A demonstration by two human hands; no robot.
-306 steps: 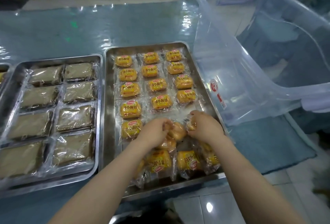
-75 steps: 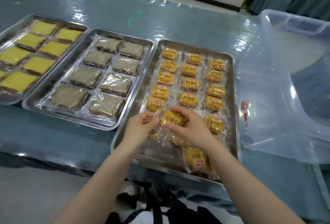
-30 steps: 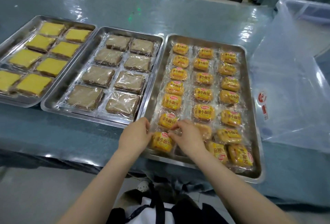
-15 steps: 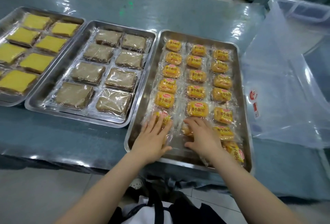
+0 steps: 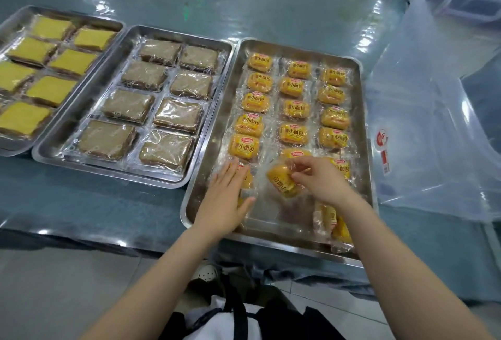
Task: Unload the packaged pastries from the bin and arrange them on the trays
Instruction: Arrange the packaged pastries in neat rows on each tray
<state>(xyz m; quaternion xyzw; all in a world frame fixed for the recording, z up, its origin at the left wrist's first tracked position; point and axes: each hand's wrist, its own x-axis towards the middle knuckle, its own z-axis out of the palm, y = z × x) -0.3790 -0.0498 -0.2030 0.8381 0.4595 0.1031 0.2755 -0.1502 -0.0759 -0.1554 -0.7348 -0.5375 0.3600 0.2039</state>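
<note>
The right steel tray (image 5: 363, 112) holds three columns of small yellow wrapped buns (image 5: 294, 109). My right hand (image 5: 321, 181) pinches one yellow bun packet (image 5: 282, 183), lifted and tilted above the tray's near middle. My left hand (image 5: 226, 196) lies flat with straight fingers on a bun at the near end of the left column. Two more loose packets (image 5: 332, 221) sit in the tray's near right corner, partly hidden by my right forearm. The clear plastic bin (image 5: 433, 122) stands to the right of the tray.
A middle steel tray (image 5: 67, 136) carries brown wrapped cakes (image 5: 127, 105) in two columns. A left tray (image 5: 119, 25) holds yellow wrapped cakes (image 5: 38, 89). All stand on a table with a shiny plastic cover (image 5: 244, 0). The table's front edge runs just below the trays.
My right hand has lifted a bun packet off the tray's near middle and now pinches it, tilted. My left hand stays flat on the left column's near bun.
</note>
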